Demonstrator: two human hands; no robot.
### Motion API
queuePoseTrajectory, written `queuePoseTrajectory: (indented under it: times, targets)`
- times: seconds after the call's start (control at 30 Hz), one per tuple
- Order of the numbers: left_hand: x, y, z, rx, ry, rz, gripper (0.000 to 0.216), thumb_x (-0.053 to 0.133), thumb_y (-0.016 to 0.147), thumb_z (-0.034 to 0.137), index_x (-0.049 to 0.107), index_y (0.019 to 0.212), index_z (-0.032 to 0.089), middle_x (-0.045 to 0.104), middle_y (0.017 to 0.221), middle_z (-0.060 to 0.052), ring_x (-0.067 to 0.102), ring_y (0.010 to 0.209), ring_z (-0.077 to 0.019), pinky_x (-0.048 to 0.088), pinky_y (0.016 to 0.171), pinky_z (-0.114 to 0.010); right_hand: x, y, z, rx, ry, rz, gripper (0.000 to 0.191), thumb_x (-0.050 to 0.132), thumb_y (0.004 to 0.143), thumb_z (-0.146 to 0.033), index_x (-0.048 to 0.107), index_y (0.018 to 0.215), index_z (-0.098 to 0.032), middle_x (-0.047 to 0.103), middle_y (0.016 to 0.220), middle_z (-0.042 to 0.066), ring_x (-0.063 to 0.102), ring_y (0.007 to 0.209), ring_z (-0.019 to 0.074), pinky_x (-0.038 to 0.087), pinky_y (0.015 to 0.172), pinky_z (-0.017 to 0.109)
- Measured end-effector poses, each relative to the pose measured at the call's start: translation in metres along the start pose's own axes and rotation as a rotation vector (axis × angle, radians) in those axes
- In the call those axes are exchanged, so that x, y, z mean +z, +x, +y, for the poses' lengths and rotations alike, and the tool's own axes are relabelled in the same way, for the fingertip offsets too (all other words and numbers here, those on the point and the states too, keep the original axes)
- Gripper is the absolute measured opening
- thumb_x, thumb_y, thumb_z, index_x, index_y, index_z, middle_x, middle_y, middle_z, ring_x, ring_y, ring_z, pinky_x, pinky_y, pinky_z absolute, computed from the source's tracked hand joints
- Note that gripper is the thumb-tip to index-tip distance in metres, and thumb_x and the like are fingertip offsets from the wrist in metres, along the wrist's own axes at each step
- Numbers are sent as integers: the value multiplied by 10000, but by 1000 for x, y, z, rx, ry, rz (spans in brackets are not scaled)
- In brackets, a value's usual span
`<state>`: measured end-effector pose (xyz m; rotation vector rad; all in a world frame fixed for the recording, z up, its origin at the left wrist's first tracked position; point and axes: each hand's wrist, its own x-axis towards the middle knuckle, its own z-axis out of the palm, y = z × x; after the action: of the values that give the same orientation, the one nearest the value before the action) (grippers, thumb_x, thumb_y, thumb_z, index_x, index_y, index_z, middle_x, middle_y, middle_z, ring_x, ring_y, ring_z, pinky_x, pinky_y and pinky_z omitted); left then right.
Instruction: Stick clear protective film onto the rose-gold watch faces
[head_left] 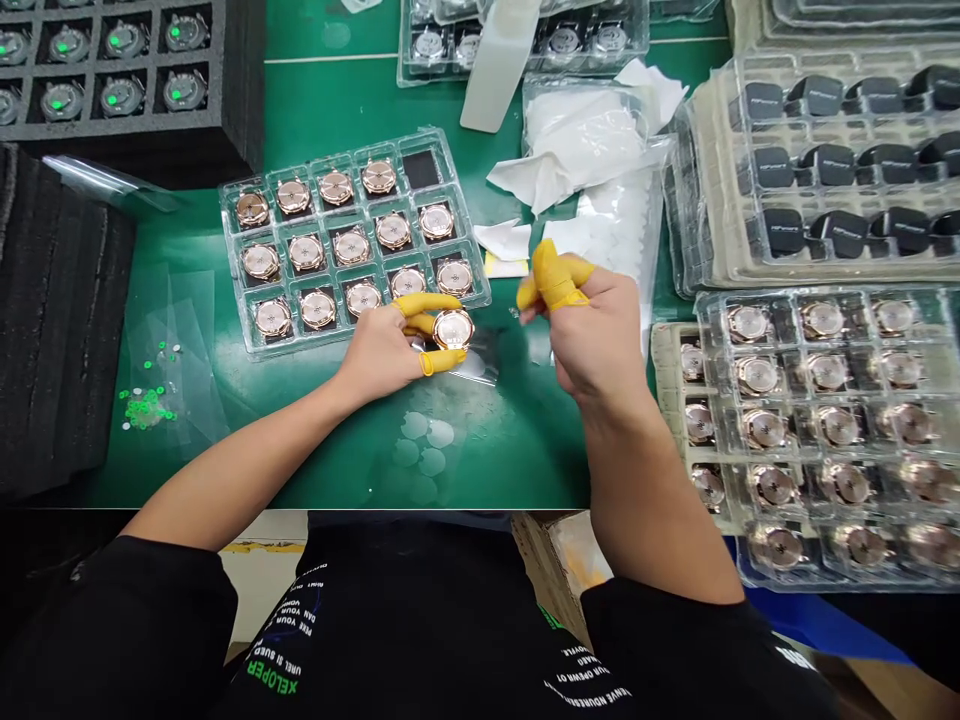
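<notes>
My left hand (394,345), with yellow finger cots on its fingers, grips a rose-gold watch case (454,330) by its edges, its round face upward. Close behind it lies a clear plastic tray (480,292) of similar watch cases, with one compartment at the far right corner holding only a black pad. To the right, my right hand (581,310) is raised over the table with its cot-covered fingers pinched together. A tiny pale speck shows at the fingertips, too small to name. Under the watch case lies a piece of clear film (480,368); several round clear stickers (431,460) lie nearer me.
White wipes (544,178) and a white plastic bottle (499,75) are beyond my right hand. Stacked trays of watch cases (832,425) and black parts (877,165) stand right. Black foam trays (240,90) rise at left, near scattered green dots (146,405).
</notes>
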<state>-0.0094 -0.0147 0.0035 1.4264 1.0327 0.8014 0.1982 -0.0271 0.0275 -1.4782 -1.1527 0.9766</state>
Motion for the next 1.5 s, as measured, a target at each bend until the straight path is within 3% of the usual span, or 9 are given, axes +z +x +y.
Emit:
queuePoseTrajectory:
  times: [0.1, 0.27, 0.53, 0.87, 1.1, 1.2, 1.3, 1.4, 1.5]
  targets:
    - [0, 0, 0, 8, 17, 8, 578, 914, 636, 243, 775, 1193, 179, 779, 809, -7, 741, 725, -154, 640, 758, -283, 1, 4, 10, 47, 53, -22, 523, 654, 909, -711, 511, 710, -249, 551, 752, 20, 604, 689, 157, 488, 556, 321]
    - [1, 2, -4, 13, -11, 41, 577, 908, 625, 246, 781, 1185, 184, 782, 819, -12, 737, 717, -157, 631, 693, -267, 10, 2, 7, 126, 130, -77, 459, 824, 771, -604, 566, 976, -285, 606, 1019, 5, 567, 615, 83, 378, 404, 226]
    - [2, 1, -11, 11, -117, 8, 605, 900, 629, 227, 763, 1215, 172, 810, 843, -35, 775, 728, -184, 639, 681, -272, 26, -11, -1, 353, 176, -386, 498, 1012, 491, -442, 705, 786, -185, 621, 595, -24, 492, 439, 81, 338, 328, 207]
    - [0, 1, -8, 3, -100, -35, 627, 890, 631, 239, 753, 1235, 142, 736, 731, -2, 711, 671, -146, 609, 668, -253, 32, -15, 6, 330, 251, -215, 413, 940, 598, -533, 740, 609, -171, 589, 455, 6, 507, 361, 106, 363, 306, 217]
    - [-1, 0, -4, -8, -43, -49, 585, 880, 652, 248, 768, 1219, 151, 789, 888, -38, 727, 751, -146, 593, 689, -235, 22, -6, 1, 366, 246, -323, 636, 862, 617, -775, 670, 599, -169, 622, 523, 42, 572, 435, 120, 435, 361, 224]
    - [0, 3, -7, -1, -82, -48, 606, 872, 674, 247, 743, 1259, 161, 787, 855, -23, 746, 755, -152, 610, 722, -249, 19, -10, -4, 325, 179, -362, 595, 939, 569, -694, 712, 727, -167, 605, 530, 2, 487, 396, 82, 366, 353, 219]
    - [2, 5, -10, 31, -83, -18, 691, 873, 711, 287, 680, 1366, 185, 799, 846, -16, 777, 819, -173, 637, 814, -291, 18, 4, -6, 179, 144, -249, 579, 941, 613, -640, 735, 917, -193, 597, 573, -27, 431, 395, 72, 314, 356, 226]
    - [3, 5, -12, 71, -50, -7, 691, 885, 730, 322, 672, 1374, 189, 827, 941, -45, 793, 923, -197, 642, 953, -361, 23, 55, -2, -80, 2, -95, 513, 835, 790, -619, 706, 1106, -236, 616, 669, -15, 511, 491, 105, 387, 444, 244]
    - [2, 5, -15, 113, -40, -43, 590, 882, 742, 290, 711, 1295, 180, 834, 1021, -65, 798, 963, -199, 621, 1051, -406, 39, 127, 6, -305, -242, -97, 436, 719, 906, -597, 694, 1136, -228, 651, 757, 23, 623, 664, 171, 499, 607, 321]
